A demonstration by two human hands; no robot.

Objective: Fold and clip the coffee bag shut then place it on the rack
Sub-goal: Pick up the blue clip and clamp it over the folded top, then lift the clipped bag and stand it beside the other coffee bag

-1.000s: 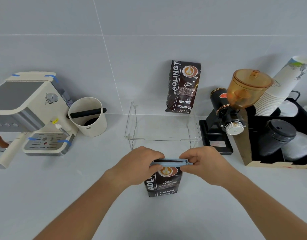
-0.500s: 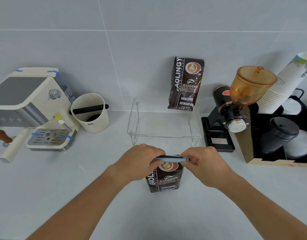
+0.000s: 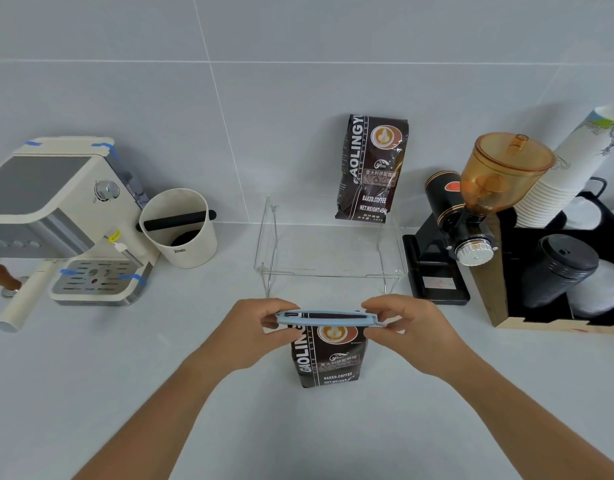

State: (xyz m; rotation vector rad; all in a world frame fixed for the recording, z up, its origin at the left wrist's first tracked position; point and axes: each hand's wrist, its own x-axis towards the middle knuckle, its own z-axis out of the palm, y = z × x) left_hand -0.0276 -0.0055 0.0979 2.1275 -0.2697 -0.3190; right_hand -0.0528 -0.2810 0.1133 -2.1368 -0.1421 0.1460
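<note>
Single head cam, wide-angle, looking forward and down from above the desk. Faces the tiled wall; desk-wall seam runs mid-frame. Close range: both forearms enter from the bottom edge, hands near centre. Edges bend with lens distortion. No second view, so no overlap.

The near coffee bag reads "GAOLING" up its left side (the top letters sit under the blue clip), then "BAKED.COFFEE" and "NET.WEIGHT". The far coffee bag on the rack reads "AOLINGY", "BAKED.COFFEE", "NET.WEIGHT:454g". The cream cup's small print is unreadable.
</note>
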